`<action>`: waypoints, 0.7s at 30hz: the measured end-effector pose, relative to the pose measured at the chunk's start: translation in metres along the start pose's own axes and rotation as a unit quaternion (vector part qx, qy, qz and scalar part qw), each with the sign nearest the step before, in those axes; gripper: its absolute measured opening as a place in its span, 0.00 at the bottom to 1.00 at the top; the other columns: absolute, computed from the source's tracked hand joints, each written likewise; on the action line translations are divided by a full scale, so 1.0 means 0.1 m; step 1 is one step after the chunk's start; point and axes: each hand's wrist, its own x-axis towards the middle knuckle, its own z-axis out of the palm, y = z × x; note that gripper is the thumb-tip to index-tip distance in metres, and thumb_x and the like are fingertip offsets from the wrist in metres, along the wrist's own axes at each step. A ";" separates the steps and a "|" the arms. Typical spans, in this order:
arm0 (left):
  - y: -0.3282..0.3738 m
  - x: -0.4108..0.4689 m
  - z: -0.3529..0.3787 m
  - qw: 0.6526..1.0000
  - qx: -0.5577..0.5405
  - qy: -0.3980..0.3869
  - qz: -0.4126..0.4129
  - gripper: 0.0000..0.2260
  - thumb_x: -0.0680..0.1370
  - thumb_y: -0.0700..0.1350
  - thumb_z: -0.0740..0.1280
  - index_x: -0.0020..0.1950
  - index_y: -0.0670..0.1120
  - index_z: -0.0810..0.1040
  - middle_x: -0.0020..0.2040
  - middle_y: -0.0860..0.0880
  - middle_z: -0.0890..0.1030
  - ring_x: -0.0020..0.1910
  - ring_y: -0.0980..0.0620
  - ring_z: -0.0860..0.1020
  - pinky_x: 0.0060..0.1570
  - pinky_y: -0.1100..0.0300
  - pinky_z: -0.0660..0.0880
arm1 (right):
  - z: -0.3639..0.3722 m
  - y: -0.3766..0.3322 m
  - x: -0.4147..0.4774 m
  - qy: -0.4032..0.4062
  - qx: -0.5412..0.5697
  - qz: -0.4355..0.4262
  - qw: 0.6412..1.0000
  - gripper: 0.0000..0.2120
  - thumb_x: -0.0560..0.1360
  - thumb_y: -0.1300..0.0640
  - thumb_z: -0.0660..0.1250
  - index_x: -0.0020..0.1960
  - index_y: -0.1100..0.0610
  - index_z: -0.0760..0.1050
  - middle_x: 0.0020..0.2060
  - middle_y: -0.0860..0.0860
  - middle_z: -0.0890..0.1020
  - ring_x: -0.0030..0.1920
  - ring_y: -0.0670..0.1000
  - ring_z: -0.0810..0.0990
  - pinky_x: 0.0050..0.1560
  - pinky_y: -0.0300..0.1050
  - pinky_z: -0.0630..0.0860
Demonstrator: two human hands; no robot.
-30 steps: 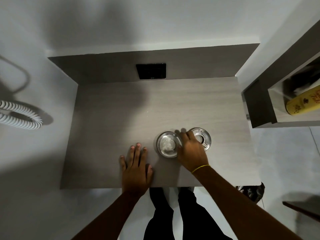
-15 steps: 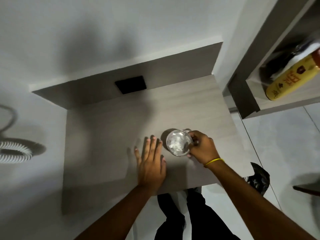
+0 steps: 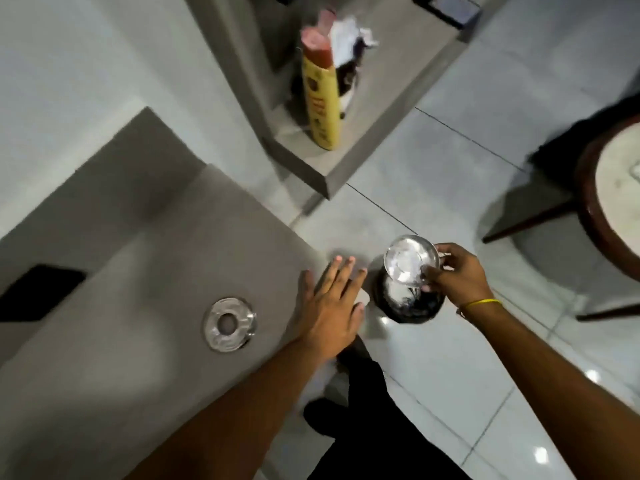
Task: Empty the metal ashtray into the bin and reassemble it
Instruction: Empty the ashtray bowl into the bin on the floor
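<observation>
While the ashtray's ring-shaped lid (image 3: 229, 324) waits on the grey table (image 3: 138, 341), the right hand (image 3: 457, 277) holds the ashtray bowl (image 3: 410, 259) out past the table's edge, directly above the dark bin (image 3: 408, 303) on the tiled floor (image 3: 467, 358). Seen from the head camera, the right fingers (image 3: 437, 270) pinch the bowl's rim on its near and right sides, thumb and forefinger closed on the metal, and the bowl appears roughly level or only slightly tipped. A pale heap, seemingly ash or crumpled paper, sits inside it, so the emptying does not look done yet. The left hand (image 3: 330, 308) lies flat on the table's corner, fingers spread wide and holding nothing, their tips reaching just over the edge toward the bin.

By this evidence the task stands near its midpoint: the ashtray is taken apart and carried to the bin, while the tipping out, the return to the table and the refitting of the lid remain. The bowl is small, round and shiny, its polished wall catching the light; the lid, to the left of the spread left fingers, is a flat silvery disc with a round central hole. Motion blur softens finer detail. A yellow bottle (image 3: 320, 95) stands on a shelf well beyond both hands.
</observation>
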 end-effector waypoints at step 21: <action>0.12 0.28 0.06 0.998 0.011 0.027 0.058 0.28 0.88 0.62 0.50 0.75 0.48 0.79 0.79 0.48 0.78 0.83 0.43 0.68 0.82 0.28 0.54 | 0.02 2.60 2.00 -0.136 -0.757 -0.406 0.494 0.29 0.79 0.66 0.62 0.79 0.60 0.63 0.57 0.62 0.76 0.42 0.60 0.80 0.41 0.53 0.82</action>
